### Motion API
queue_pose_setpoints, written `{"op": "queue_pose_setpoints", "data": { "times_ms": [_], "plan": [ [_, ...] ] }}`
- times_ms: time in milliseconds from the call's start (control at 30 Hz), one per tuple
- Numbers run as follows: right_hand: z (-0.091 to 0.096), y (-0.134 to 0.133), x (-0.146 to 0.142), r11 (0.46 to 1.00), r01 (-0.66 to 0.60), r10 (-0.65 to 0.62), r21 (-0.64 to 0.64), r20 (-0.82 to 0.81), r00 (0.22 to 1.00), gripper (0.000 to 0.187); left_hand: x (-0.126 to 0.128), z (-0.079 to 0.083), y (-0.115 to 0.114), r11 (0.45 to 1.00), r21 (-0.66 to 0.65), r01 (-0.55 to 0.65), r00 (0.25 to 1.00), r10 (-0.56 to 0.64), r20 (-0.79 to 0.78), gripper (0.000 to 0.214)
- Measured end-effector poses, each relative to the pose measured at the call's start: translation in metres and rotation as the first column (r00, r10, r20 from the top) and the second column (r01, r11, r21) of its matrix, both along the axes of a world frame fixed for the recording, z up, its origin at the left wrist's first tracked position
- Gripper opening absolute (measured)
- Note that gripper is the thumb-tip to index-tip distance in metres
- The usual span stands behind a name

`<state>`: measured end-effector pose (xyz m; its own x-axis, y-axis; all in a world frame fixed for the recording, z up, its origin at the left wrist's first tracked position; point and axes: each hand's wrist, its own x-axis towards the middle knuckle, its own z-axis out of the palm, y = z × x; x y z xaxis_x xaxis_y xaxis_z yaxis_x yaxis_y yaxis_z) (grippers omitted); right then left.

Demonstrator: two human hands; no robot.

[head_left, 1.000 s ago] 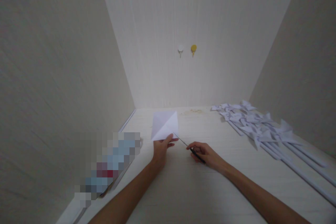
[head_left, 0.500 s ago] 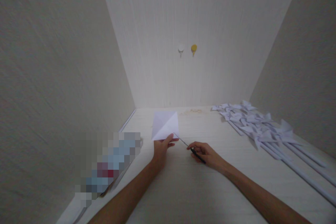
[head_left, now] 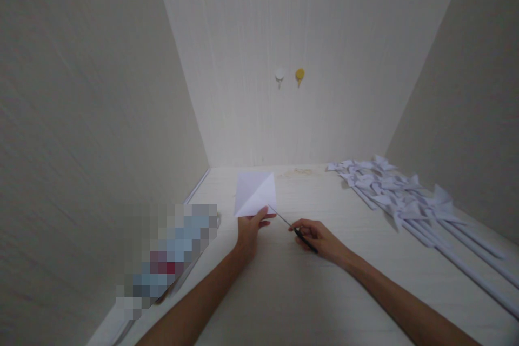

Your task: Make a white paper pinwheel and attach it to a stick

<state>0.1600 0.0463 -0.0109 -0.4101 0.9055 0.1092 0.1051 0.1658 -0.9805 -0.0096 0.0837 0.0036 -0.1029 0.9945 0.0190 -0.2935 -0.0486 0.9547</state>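
A square of white paper (head_left: 254, 190) with diagonal creases is pinched along its near edge by my left hand (head_left: 253, 225), thumb on top and fingers beneath. My right hand (head_left: 318, 238) is closed around the black handle of a slim, straight metal-shafted tool (head_left: 302, 237), like an awl or thin screwdriver. Its tip lies over the paper's lower right part, close to my left thumb. Whether the tip presses on the paper I cannot tell.
Several white paper pinwheels (head_left: 399, 208) on white sticks lie piled along the table's right side. At the left edge is a blurred-out object (head_left: 174, 254). A white hook (head_left: 279, 74) and a yellow hook (head_left: 299, 74) are on the back wall.
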Motion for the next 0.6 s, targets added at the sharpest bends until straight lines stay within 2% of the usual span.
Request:
{"op": "queue_pose_setpoints", "data": {
  "times_ms": [367,600],
  "plan": [
    [-0.0011,0.0010,-0.0016,0.999,-0.003,0.001,-0.039,-0.049,0.999,0.026,0.0023,0.0041,-0.0032,0.999,-0.037,0.031,0.999,-0.031,-0.003,0.018],
    [0.0026,-0.0010,-0.0025,1.000,-0.023,0.022,-0.015,-0.075,0.997,0.033,0.0042,0.0016,-0.0051,0.998,-0.042,0.051,0.998,-0.052,-0.019,0.017]
  ]
}}
